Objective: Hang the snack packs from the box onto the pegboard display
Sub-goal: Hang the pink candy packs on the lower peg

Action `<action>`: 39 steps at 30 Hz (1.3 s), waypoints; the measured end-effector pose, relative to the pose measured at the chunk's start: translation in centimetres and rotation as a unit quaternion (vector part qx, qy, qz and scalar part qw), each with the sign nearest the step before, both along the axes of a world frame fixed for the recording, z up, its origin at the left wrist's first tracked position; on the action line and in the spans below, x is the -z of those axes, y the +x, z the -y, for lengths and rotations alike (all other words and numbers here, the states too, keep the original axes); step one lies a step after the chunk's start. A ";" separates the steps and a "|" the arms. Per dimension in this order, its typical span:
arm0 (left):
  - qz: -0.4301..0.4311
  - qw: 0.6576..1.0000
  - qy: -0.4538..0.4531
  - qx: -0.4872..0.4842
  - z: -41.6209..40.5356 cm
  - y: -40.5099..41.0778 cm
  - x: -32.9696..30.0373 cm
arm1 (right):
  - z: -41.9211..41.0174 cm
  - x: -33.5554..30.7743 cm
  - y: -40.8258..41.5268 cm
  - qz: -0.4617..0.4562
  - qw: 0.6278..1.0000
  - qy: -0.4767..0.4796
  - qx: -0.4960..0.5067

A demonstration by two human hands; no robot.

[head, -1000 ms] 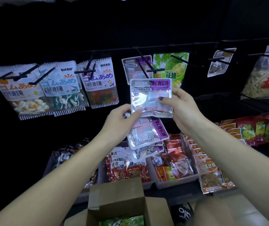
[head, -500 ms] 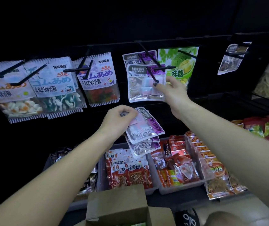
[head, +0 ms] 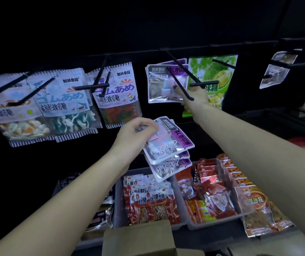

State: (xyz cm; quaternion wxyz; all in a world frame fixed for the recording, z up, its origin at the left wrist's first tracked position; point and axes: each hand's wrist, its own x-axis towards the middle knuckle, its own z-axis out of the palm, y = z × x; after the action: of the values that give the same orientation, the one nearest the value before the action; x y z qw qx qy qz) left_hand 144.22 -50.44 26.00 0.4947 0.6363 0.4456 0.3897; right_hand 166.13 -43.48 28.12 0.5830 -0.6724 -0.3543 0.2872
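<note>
The right hand (head: 194,97) reaches up to the pegboard (head: 148,34), its fingers curled on the lower right corner of a silver-and-purple pack (head: 163,84) that hangs on a black peg (head: 180,75); a second pack of the same kind shows just behind it on that peg. The thumb lies over the pack's front, so this grip has hold of the pack at its edge. The left hand (head: 133,133) is lower and nearer the middle, its grip closed around a fanned stack (head: 168,150) of the same purple packs, three of them showing, tilted down to the right with the printed faces up. The stack is held in the air above the bins, well below the peg. Left of the hanging pack, three white gummy bags (head: 59,100) hang in a row on their own pegs, overlapping at the edges. To the right of the hanging pack a green durian bag (head: 216,74) hangs, partly hidden by the right hand and wrist. Further right a small pack (head: 277,71) hangs on another peg, too dim to read. Under the arms, grey bins (head: 240,217) on the shelf hold red and orange snack packets (head: 153,202). At the bottom edge the brown flap of the cardboard box (head: 138,239) shows; its inside is out of view.
</note>
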 end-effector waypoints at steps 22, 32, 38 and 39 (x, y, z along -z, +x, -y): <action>0.035 0.999 -0.007 -0.033 9.2 -1.7 -2.3 | 22.9 -0.9 -5.4 -0.092 0.963 -0.061 -0.244; 0.060 0.995 -0.038 -0.074 10.5 -1.9 -2.3 | 24.5 -0.8 -4.6 -0.125 0.963 -0.026 -0.239; 0.051 0.996 -0.070 0.002 11.0 -2.3 -2.9 | 24.6 -0.8 -4.5 -0.170 0.954 -0.026 -0.247; 0.048 0.996 -0.072 0.006 11.0 -2.4 -3.0 | 24.5 -0.8 -4.4 -0.166 0.953 -0.030 -0.251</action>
State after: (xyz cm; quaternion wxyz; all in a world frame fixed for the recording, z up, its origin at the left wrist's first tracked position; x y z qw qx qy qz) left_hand 141.86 -61.47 28.96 0.5621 0.5823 0.4446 0.3838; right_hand 161.75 -68.01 28.90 0.5220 -0.5222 -0.4010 0.5422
